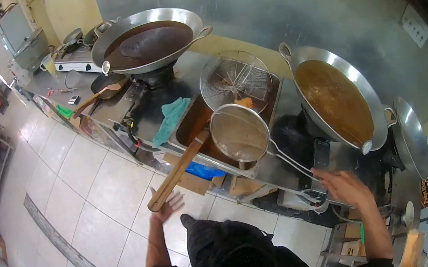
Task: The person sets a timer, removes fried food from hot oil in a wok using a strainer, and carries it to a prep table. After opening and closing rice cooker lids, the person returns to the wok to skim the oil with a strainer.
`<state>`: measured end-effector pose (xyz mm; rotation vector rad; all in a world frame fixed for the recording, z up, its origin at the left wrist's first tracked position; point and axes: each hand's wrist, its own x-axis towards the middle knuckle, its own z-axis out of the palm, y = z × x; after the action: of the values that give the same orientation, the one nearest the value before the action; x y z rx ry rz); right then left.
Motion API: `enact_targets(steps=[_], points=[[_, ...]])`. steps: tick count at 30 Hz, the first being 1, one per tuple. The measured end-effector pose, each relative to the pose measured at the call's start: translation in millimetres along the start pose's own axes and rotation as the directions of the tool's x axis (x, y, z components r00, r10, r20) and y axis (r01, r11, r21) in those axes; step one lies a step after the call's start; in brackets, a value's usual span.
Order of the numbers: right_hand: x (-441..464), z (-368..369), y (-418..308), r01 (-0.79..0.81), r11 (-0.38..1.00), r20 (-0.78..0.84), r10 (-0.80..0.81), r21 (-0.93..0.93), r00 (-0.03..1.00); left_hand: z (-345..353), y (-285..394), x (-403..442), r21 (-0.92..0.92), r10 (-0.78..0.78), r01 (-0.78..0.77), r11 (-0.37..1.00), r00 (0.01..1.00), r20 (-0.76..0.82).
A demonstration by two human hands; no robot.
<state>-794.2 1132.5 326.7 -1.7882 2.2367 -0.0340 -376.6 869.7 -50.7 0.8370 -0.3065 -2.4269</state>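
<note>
Steady the round silver fine-mesh strainer (239,132) beside the right hand (346,187), of unclear grip, with open left hand (170,206) by the long brown wooden handle (180,172).

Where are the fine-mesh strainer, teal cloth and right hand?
Fine-mesh strainer (240,133): head view, middle of its mesh.
Teal cloth (172,119): head view, middle of its folds.
Right hand (346,187): head view, back of the hand.

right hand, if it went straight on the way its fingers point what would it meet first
Most likely the wire handle of the mesh strainer, which reaches up to the right hand; this view leaves depth unclear.
</note>
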Motion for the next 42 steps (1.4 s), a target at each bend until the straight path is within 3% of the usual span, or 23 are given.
enact_targets(steps=[2, 3, 4, 5, 6, 8, 10, 12, 13, 14, 16, 20, 22, 26, 28, 29, 30, 32, 34, 36, 38, 40, 42], points=[[0, -8, -9, -0.073, 0.997, 0.062, 0.070, 0.036, 0.996, 108, 55, -25, 0.043, -0.007, -0.005, 0.999, 0.956, 0.292], [1, -11, -11, -0.059, 0.983, 0.076, 0.046, 0.172, 0.996, 143, 74, -34, 0.039, 0.001, -0.013, 0.999, 0.955, 0.296], [2, -13, -11, -0.045, 0.951, 0.087, 0.019, 0.305, 0.996, 171, 90, -43, 0.178, -0.072, 0.009, 0.984, 0.934, 0.349], [1, -14, -9, -0.038, 0.953, 0.082, 0.013, 0.301, 0.997, 186, 98, -47, 0.316, -0.150, 0.021, 0.948, 0.909, 0.389], [-2, -15, -4, -0.042, 0.936, 0.092, 0.011, 0.349, 0.996, 192, 101, -47, 0.317, -0.142, 0.012, 0.948, 0.908, 0.393], [-6, -21, 7, -0.044, 0.916, 0.088, 0.010, 0.399, 0.996, 203, 108, -45, 0.828, -0.216, -0.092, 0.553, 0.944, 0.249], [-16, -33, 12, -0.183, 0.884, 0.202, 0.103, 0.430, 0.974, 205, 102, -41, 0.832, -0.264, -0.050, 0.553, 0.936, 0.231], [-22, -46, 8, -0.271, 0.832, 0.256, 0.162, 0.484, 0.953, 211, 92, -39, 0.788, -0.207, -0.029, 0.615, 0.958, 0.197], [-25, -50, 8, -0.354, 0.774, 0.315, 0.209, 0.525, 0.926, 221, 88, -44, 0.670, -0.181, 0.004, 0.742, 0.964, 0.194], [-26, -47, 10, -0.358, 0.768, 0.309, 0.218, 0.531, 0.926, 228, 85, -45, 0.678, -0.190, 0.005, 0.735, 0.962, 0.199], [-27, -36, 17, -0.354, 0.646, 0.348, 0.145, 0.676, 0.926, 240, 80, -43, 0.295, -0.280, 0.168, 0.941, 0.876, 0.394], [-21, -21, 17, -0.321, 0.607, 0.362, 0.059, 0.727, 0.931, 294, 68, -69, 0.195, -0.243, 0.188, 0.963, 0.919, 0.312], [-17, -19, 10, -0.376, 0.525, 0.412, 0.053, 0.763, 0.910, 306, 65, -72, -0.141, -0.281, 0.365, 0.920, 0.867, 0.413], [4, 18, 14, -0.320, 0.414, 0.360, -0.020, 0.852, 0.933, 295, 35, -34, -0.007, -0.247, 0.280, 0.960, 0.858, 0.451], [13, 39, 6, -0.290, 0.273, 0.319, -0.066, 0.917, 0.946, 330, 23, -56, 0.156, -0.211, 0.168, 0.973, 0.924, 0.320], [18, 54, 5, -0.299, 0.274, 0.328, -0.066, 0.914, 0.943, 337, 22, -60, 0.021, -0.234, 0.243, 0.970, 0.898, 0.373], [25, 71, 5, -0.285, 0.247, 0.311, -0.075, 0.926, 0.947, 336, 17, -59, 0.013, -0.231, 0.244, 0.970, 0.900, 0.369], [42, 97, 0, -0.271, 0.207, 0.296, -0.098, 0.940, 0.950, 330, 11, -58, 0.340, -0.130, 0.040, 0.939, 0.961, 0.244], [54, 118, -12, -0.282, 0.199, 0.304, -0.091, 0.938, 0.948, 341, 5, -72, 0.450, -0.150, 0.052, 0.891, 0.971, 0.184], [63, 121, -26, -0.310, 0.221, 0.340, -0.117, 0.925, 0.933, 347, -2, -81, 0.414, -0.092, -0.046, 0.909, 0.947, 0.307], [71, 142, -30, -0.200, 0.203, 0.239, -0.191, 0.959, 0.952, 351, -2, -96, 0.358, -0.068, -0.054, 0.932, 0.945, 0.320], [71, 150, -28, -0.161, 0.283, 0.224, -0.203, 0.945, 0.953, 349, 1, -116, 0.246, -0.052, -0.045, 0.968, 0.926, 0.374], [74, 147, -21, -0.095, 0.520, 0.181, -0.118, 0.849, 0.976, 341, 1, -138, 0.225, -0.015, -0.076, 0.971, 0.926, 0.376]])
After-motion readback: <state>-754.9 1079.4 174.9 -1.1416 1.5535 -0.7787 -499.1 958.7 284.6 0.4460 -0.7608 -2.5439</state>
